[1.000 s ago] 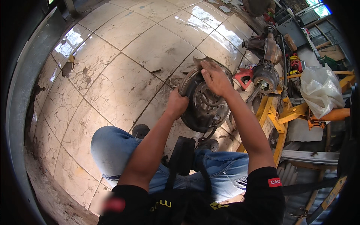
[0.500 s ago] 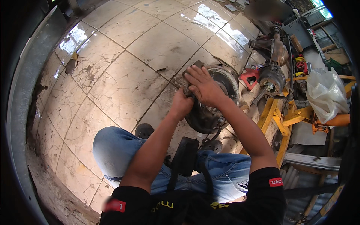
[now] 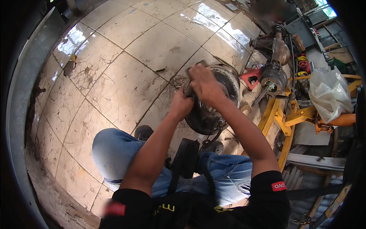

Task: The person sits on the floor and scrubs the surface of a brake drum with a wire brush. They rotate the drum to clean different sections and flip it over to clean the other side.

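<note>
My left hand (image 3: 181, 102) is closed around the lower end of a dark, curved brake shoe (image 3: 187, 90), held upright at the left rim of a round wheel brake assembly (image 3: 233, 82). Across the shoe's upper part lies my right hand (image 3: 206, 84), smeared by motion; whether its fingers grip anything is hidden. A dark end of the piece (image 3: 196, 65) shows past those fingers. The brake assembly rests on the floor before my knees, dark and worn, with a hose (image 3: 216, 137) at its lower side.
Cracked, dirty floor tiles (image 3: 137, 65) spread ahead and left. To the right are a rusty axle housing (image 3: 280, 51), a red stand (image 3: 249, 78), a yellow metal frame (image 3: 270, 116) and a clear plastic bag (image 3: 330, 91). A metal beam (image 3: 19, 107) edges the left side.
My right hand has blurred with movement along the brake shoe, its fingers less distinct than before. The left hand keeps its hold. The whole view has shifted slightly.
</note>
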The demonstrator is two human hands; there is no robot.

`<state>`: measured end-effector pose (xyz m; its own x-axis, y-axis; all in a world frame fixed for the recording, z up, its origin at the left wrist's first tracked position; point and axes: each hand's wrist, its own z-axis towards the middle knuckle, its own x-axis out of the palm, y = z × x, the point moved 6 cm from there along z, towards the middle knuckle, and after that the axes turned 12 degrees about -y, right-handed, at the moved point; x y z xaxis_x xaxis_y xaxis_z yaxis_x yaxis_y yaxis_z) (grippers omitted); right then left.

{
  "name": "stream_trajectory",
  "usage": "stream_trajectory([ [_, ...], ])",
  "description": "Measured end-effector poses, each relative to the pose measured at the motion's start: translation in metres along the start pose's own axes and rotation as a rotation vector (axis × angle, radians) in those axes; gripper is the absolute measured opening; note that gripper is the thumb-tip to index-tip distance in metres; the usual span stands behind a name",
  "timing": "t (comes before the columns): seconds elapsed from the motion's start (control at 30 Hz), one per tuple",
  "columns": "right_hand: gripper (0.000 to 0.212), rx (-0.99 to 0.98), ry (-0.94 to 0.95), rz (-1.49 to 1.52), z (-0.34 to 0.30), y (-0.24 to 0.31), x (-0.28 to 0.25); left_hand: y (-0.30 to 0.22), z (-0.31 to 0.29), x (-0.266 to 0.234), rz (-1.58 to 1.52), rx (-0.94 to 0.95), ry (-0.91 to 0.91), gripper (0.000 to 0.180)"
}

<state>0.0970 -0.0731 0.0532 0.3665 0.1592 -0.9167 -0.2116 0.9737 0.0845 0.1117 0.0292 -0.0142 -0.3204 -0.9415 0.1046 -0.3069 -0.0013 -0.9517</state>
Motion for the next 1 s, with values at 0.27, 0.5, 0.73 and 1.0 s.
stream_trajectory([
  [0.27, 0.048, 0.072, -0.007, 0.013, 0.001, -0.008, -0.012, 0.011, -0.002, -0.001, -0.041, -0.031, 0.037, 0.045],
  [0.5, 0.052, 0.272, 0.012, -0.109, 0.007, -0.042, -0.017, 0.001, -0.001, 0.003, -0.027, -0.007, 0.006, 0.044],
  [0.73, 0.048, 0.310, -0.093, -0.050, 0.008, -0.044, -0.016, 0.002, -0.001, 0.003, 0.033, -0.017, 0.011, 0.048],
  [1.0, 0.046, 0.295, -0.190, -0.074, 0.000, -0.047, -0.014, -0.013, -0.008, 0.002, -0.013, 0.009, 0.022, 0.046],
])
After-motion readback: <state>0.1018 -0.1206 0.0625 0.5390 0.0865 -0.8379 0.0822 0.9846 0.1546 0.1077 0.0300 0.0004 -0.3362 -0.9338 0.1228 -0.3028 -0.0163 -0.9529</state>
